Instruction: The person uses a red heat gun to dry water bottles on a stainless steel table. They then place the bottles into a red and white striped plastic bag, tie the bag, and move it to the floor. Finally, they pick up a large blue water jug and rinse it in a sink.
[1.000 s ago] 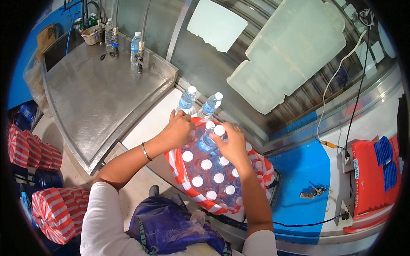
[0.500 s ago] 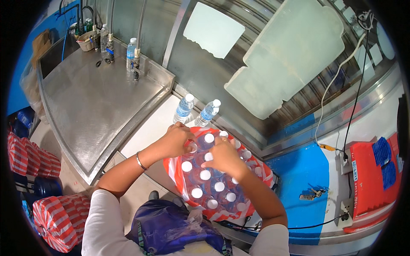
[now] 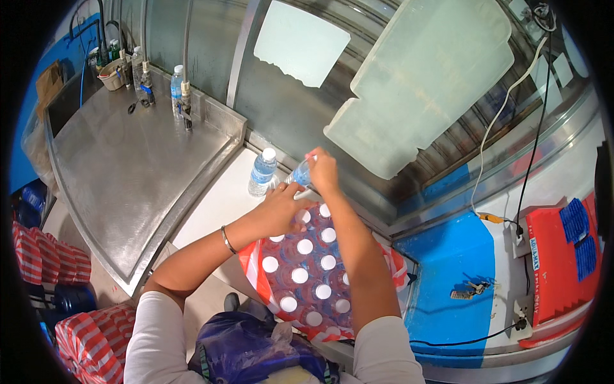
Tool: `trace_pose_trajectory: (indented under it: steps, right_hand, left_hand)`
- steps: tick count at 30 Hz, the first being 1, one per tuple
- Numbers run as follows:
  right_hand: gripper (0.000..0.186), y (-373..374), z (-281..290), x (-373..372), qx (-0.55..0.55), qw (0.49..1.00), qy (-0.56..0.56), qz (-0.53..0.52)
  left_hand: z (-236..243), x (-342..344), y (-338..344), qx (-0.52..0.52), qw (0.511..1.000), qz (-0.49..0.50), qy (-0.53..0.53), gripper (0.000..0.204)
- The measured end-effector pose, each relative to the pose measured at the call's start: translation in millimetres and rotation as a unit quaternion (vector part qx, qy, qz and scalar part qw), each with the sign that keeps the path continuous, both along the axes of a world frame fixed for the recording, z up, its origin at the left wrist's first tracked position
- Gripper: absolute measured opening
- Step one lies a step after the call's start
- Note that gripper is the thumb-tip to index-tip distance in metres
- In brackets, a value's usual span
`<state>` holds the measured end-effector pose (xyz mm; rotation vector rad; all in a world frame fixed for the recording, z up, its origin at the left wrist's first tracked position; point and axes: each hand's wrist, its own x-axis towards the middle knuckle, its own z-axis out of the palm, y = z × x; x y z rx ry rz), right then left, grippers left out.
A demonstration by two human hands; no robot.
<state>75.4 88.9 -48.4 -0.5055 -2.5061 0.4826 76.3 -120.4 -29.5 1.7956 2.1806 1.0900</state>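
A red-and-white striped plastic bag (image 3: 251,261) stands open in front of me, packed with several upright water bottles (image 3: 299,275) with white caps. At its far left edge my left hand (image 3: 281,210) is closed on the bag's rim, the thumb close to a bottle cap. Just beyond the bag, my right hand (image 3: 324,171) grips the top of a clear water bottle (image 3: 299,174) with a blue label. My fingers cover its cap. Another labelled water bottle (image 3: 262,173) stands upright to its left on the white surface.
A steel counter (image 3: 147,173) lies to the left, with pipes, a bottle (image 3: 177,93) and a small basket (image 3: 112,75) at its back. Striped bags (image 3: 96,339) sit at lower left. Keys (image 3: 471,290) rest on a blue surface at right, near cables and a red panel (image 3: 563,262).
My right hand has left the bottles in the bag and moved away from me to grasp the standing bottle at its top. My left hand remains at the bag's edge.
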Motion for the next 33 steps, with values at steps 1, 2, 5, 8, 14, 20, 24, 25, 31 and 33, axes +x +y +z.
trace_pose_trajectory:
  steps: [1, 2, 5, 8, 14, 20, 24, 25, 31, 33]
  right_hand:
    - [0.019, 1, 14, 10, 0.021, 0.999, 0.028, -0.011]
    - [0.018, 2, 31, 19, 0.044, 0.997, 0.059, -0.02]
    - [0.019, 2, 97, 59, 0.108, 0.988, 0.108, -0.021]
    - [0.019, -1, 160, 105, 0.075, 0.978, 0.193, -0.034]
    - [0.022, -21, 135, 134, -0.073, 0.991, 0.115, -0.013]
    - [0.014, -47, 135, 125, 0.164, 0.981, 0.084, 0.066]
    - [0.01, -82, 152, 144, 0.228, 0.958, -0.029, 0.17]
    - [0.01, -79, 153, 139, 0.217, 0.962, -0.018, 0.167]
    - [0.021, -13, 147, 113, 0.101, 0.994, 0.029, 0.032]
    - [0.023, -14, 150, 142, 0.121, 0.99, 0.058, 0.033]
  left_hand:
    - [0, 1, 3, -0.012, 1.0, -0.014, 0.021, 0.041]
    - [2, 0, 4, -0.03, 0.998, -0.021, 0.047, 0.041]
    - [9, -5, 1, -0.045, 0.996, -0.035, 0.072, 0.041]
    - [13, -12, -18, -0.021, 0.995, -0.02, 0.091, 0.037]
    - [3, -9, -29, -0.011, 0.997, 0.038, 0.066, 0.031]
    - [-4, -13, -23, -0.022, 0.992, 0.09, -0.08, 0.035]
    - [-6, 18, -35, -0.021, 0.995, 0.094, 0.003, 0.039]
    - [-4, 23, -35, -0.021, 0.995, 0.093, 0.007, 0.039]
    - [13, 4, -11, -0.038, 0.992, 0.1, -0.062, 0.037]
    - [20, -2, -13, -0.117, 0.989, 0.055, -0.068, 0.037]
